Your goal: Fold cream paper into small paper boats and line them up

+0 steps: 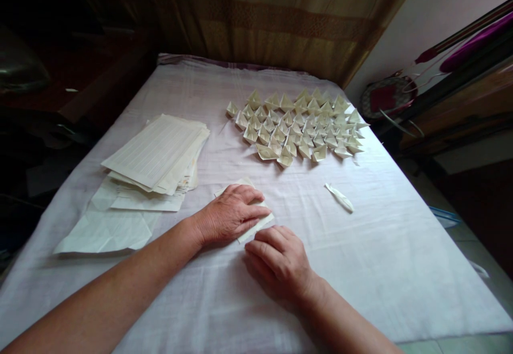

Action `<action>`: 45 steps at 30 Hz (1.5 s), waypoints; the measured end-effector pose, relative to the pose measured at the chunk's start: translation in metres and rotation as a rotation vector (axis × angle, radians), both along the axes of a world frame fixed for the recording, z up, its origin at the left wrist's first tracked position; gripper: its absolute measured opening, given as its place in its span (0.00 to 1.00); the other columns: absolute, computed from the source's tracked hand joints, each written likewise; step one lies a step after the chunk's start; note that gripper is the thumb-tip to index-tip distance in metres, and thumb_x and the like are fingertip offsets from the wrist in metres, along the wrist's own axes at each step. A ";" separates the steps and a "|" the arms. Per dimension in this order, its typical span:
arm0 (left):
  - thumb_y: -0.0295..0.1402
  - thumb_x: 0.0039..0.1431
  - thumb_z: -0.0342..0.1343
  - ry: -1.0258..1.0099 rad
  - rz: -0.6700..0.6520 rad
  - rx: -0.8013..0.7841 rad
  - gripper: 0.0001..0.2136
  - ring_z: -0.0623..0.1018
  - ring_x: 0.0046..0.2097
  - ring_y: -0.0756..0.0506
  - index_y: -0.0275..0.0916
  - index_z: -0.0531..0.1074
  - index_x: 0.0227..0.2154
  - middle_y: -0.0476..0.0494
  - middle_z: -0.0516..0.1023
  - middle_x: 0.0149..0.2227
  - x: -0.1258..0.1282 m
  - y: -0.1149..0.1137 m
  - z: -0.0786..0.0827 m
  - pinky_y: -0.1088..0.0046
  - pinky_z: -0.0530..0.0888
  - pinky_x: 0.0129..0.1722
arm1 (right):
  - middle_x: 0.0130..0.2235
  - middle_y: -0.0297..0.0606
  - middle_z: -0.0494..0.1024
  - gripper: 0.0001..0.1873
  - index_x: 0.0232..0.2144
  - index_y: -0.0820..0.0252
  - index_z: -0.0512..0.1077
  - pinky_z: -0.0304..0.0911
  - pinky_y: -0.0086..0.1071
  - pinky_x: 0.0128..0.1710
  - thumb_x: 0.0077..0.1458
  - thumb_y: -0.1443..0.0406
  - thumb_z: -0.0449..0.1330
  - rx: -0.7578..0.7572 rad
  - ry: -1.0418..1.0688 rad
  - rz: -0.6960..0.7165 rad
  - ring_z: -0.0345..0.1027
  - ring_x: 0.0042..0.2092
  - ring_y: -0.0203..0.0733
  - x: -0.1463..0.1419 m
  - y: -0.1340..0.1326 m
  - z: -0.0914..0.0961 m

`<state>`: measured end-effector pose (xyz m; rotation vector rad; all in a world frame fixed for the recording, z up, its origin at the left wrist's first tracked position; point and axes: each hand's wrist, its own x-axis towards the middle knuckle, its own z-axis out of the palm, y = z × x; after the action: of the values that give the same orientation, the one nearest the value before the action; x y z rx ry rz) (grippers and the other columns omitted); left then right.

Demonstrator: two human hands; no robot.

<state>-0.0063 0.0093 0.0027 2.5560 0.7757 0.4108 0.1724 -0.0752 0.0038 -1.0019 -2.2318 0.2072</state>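
My left hand point(236, 212) lies flat over a small piece of folded paper point(256, 226), fingers stretched out and pointing right. The hand covers much of the paper; its edges show above and to the right. Just below the paper's lower right edge, my right hand point(280, 260) rests on the cloth with its fingers curled in. Whatever those fingers may hold is hidden. Beyond both hands stand several folded paper boats point(296, 127), packed close together in rows.
A pile of printed sheets point(150, 148) lies at the left, over a creased sheet point(108, 225). A narrow twisted white strip point(340, 199) is at the right. A pale cloth point(380, 268) covers the table. Behind hangs a brown curtain point(280, 22).
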 end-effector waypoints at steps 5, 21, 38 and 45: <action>0.39 0.64 0.54 0.014 -0.019 0.002 0.15 0.68 0.57 0.40 0.48 0.73 0.53 0.43 0.72 0.55 -0.001 0.002 0.001 0.58 0.60 0.59 | 0.33 0.38 0.77 0.08 0.37 0.58 0.75 0.64 0.31 0.35 0.62 0.70 0.55 0.026 0.066 -0.194 0.69 0.34 0.38 0.028 0.021 0.003; 0.40 0.60 0.57 0.034 -0.022 0.085 0.16 0.70 0.56 0.38 0.44 0.74 0.50 0.40 0.73 0.54 -0.002 0.001 0.004 0.56 0.64 0.57 | 0.41 0.42 0.74 0.11 0.36 0.56 0.78 0.59 0.33 0.34 0.58 0.58 0.59 -0.374 -0.486 -1.038 0.70 0.40 0.44 0.149 0.061 0.004; 0.38 0.63 0.54 0.002 0.143 0.367 0.16 0.76 0.52 0.39 0.41 0.73 0.51 0.41 0.79 0.50 0.001 -0.032 0.003 0.58 0.73 0.52 | 0.34 0.35 0.75 0.10 0.30 0.56 0.71 0.52 0.31 0.27 0.62 0.60 0.56 -0.297 -0.491 -0.901 0.68 0.31 0.39 0.145 0.058 -0.011; 0.24 0.66 0.44 -0.024 0.157 0.625 0.13 0.81 0.39 0.44 0.36 0.75 0.41 0.41 0.82 0.38 0.004 -0.043 0.000 0.68 0.79 0.38 | 0.41 0.48 0.77 0.13 0.40 0.61 0.74 0.58 0.35 0.33 0.63 0.61 0.52 -0.254 -0.453 -1.179 0.70 0.39 0.48 0.179 0.086 0.013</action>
<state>-0.0023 -0.0338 0.0026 3.0553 0.9603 0.8454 0.3517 0.0108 0.0166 -2.4854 -1.5944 -0.3016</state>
